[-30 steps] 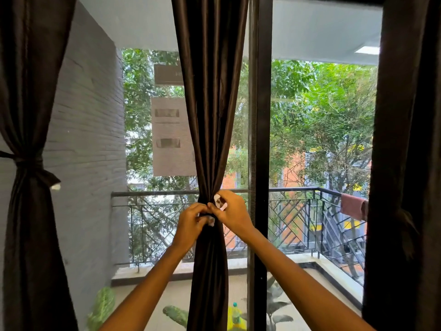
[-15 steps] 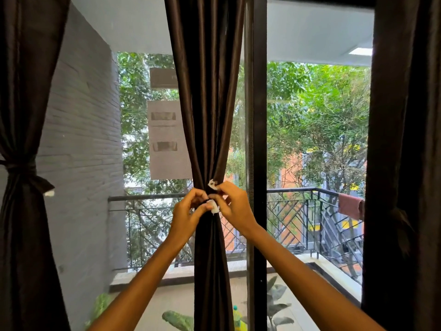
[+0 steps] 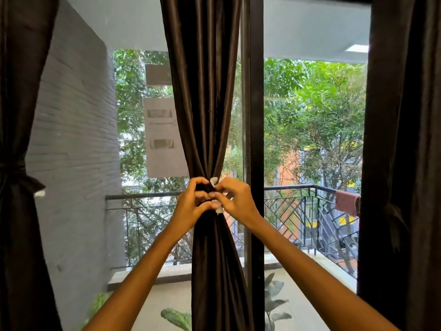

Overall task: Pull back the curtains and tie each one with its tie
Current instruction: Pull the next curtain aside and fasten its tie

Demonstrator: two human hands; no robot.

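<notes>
your left hand (image 3: 193,206) and right hand (image 3: 235,201) pinch the tie (image 3: 219,209) ends at the middle curtain (image 3: 207,115) waist, cinching it beside the window frame (image 3: 255,139) so the knot holds.

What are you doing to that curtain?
A person is tying up the middle curtain, bunched by the window frame. The left hand and right hand both pinch the tie at the gathered spot, working its white-tipped ends; the knot does not look finished. The left curtain is already tied back. The right curtain looks gathered too, but its tie is hard to make out.
</notes>
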